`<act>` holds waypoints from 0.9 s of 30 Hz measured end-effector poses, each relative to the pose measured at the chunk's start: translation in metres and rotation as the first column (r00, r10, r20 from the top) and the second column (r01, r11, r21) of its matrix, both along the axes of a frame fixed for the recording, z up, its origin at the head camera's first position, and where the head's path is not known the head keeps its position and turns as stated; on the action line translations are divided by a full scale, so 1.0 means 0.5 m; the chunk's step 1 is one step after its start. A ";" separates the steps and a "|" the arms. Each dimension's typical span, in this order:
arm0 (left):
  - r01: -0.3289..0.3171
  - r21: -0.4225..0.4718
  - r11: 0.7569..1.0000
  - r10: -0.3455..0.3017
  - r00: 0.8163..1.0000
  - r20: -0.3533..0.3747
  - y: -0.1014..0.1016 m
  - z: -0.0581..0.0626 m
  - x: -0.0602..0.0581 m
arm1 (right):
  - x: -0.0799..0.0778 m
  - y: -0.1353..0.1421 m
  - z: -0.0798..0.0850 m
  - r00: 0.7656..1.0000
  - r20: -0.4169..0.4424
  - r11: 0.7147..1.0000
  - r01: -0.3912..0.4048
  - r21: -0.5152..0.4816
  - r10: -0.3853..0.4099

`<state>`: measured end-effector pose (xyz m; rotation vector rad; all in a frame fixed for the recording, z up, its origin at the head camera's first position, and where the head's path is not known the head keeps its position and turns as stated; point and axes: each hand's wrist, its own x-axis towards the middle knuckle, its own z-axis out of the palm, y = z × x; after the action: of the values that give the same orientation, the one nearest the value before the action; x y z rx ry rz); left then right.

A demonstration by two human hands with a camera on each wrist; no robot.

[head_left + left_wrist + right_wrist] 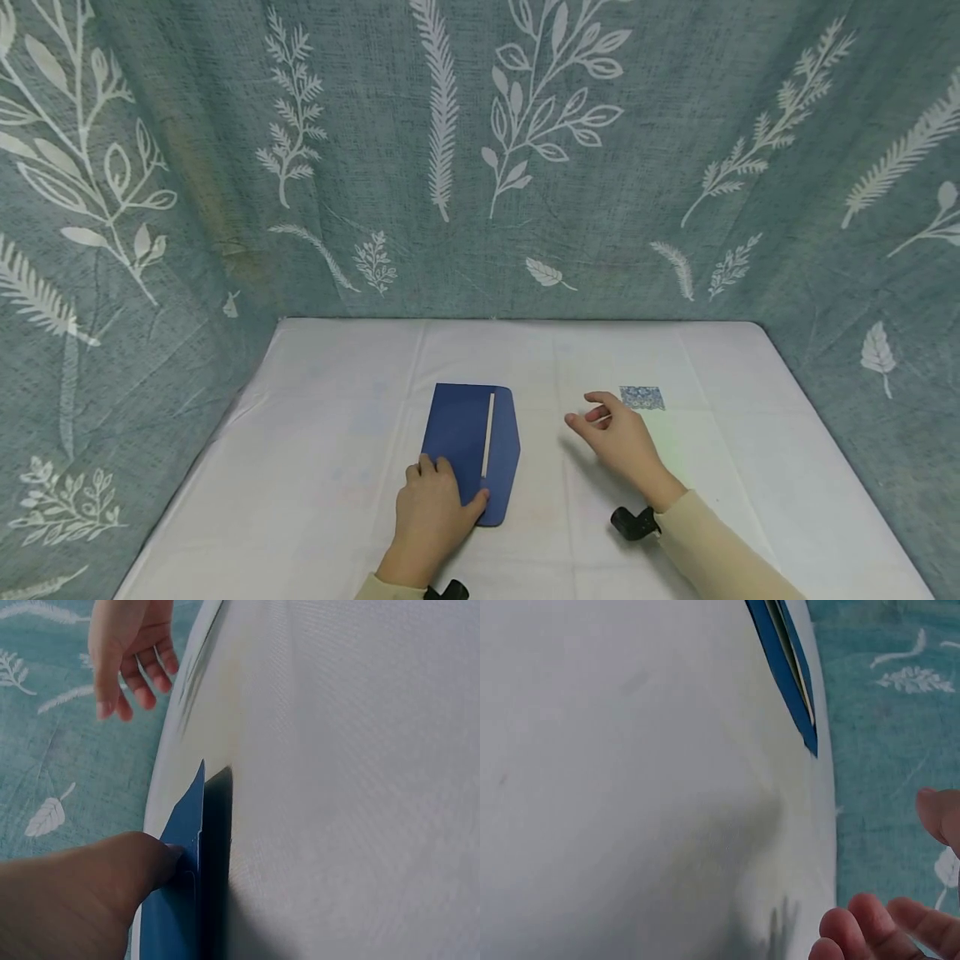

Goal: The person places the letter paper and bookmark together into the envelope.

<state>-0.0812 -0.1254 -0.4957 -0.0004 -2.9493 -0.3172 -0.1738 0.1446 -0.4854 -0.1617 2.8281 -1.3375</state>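
Note:
A dark blue envelope [459,425] lies on the white-covered table, its pointed flap [507,433] spread out to the right. Along its mouth runs a narrow pale strip [488,433]. My left hand [435,510] holds the envelope's near end, fingers over the front and thumb at the mouth edge. In the left wrist view the envelope [172,922] stands slightly off the cloth. My right hand [618,437] hovers to the right of it, fingers loosely bent and holding nothing. The right wrist view shows the envelope [784,675] with something pale between its blue layers.
A small blue-and-white patterned piece [642,397] lies behind my right hand. Beside it is a pale green sheet [671,437], partly covered by that hand. A teal leaf-print curtain [480,250] hangs around the table's back and sides.

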 end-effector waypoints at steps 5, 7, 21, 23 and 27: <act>-0.001 0.005 1.000 0.001 1.000 0.018 -0.001 -0.002 0.000 | 0.001 0.020 -0.005 1.000 0.014 1.000 0.020 0.010 -0.020; -0.001 0.005 1.000 0.001 1.000 0.021 -0.001 -0.002 0.000 | 0.002 0.028 -0.006 0.999 0.019 1.000 0.028 0.012 -0.028; 0.008 -0.001 1.000 -0.008 1.000 -0.003 -0.001 -0.002 0.000 | 0.011 0.102 -0.016 0.994 0.018 0.993 0.107 0.047 -0.108; 0.006 -0.001 1.000 -0.006 1.000 -0.004 0.000 -0.001 0.000 | 0.011 0.112 -0.016 0.993 0.013 0.992 0.117 0.054 -0.117; 0.004 -0.001 1.000 -0.004 1.000 -0.002 0.001 -0.001 -0.001 | 0.013 0.132 -0.019 0.991 -0.002 0.989 0.133 0.067 -0.134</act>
<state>-0.0814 -0.1247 -0.4961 -0.0066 -2.9483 -0.3159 -0.1675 0.2106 -0.4947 0.0307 2.9240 -1.2602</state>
